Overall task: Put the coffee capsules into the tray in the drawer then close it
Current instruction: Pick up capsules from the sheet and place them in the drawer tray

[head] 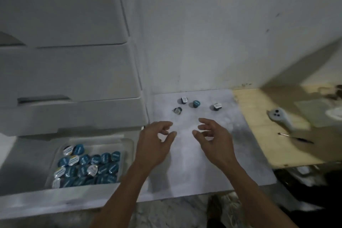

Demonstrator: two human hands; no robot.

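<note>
Since four capsules (196, 106) remain on the surface (203, 153), both my hands (185, 140) hover empty, fingers loosely spread (tray (127, 146) nearly full).

Capsules (196, 103) on sheet (194, 163); tray (127, 146) in drawer (27, 168), left.

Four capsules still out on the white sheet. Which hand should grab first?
Probably the left hand: open, and between the capsules and the tray. The half-tipped capsule lies just beyond its fingertips. The right hand, also open, suits the rightmost capsule.
</note>
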